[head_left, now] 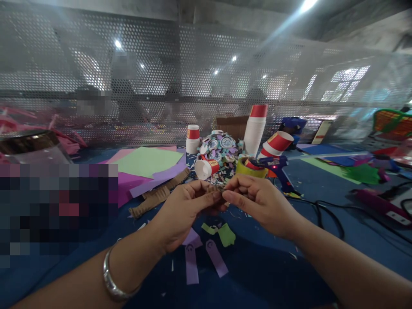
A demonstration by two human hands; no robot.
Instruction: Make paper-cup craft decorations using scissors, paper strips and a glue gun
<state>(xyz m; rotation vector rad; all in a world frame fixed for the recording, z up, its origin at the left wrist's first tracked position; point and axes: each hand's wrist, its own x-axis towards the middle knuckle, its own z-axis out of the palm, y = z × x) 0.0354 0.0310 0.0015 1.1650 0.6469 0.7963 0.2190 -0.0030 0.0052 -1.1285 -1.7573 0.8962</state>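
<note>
Both hands raised over the blue table, near the middle of the view. Left hand, with a silver bracelet at the wrist: thumb and fingers pinch a small brown piece, which looks like ridged cardboard. Right hand: fingers bent, thumb and index tips at the right end of that piece — whether they grip it cannot be told, since the contact is partly hidden. The small brown piece is held up between the two hands, its outline largely covered by fingers. Below the hands lie two purple paper strips, each with a drawn curl near its upper end, and green paper scraps. Left of the left hand, a torn cardboard strip lies beside coloured sheets. Beyond the hands: a paper cup on its side, a heap of printed cut-outs, and a tall cup stack. Dark blue glue gun beyond the right hand — red light showing, its front over a yellow round holder.
</note>
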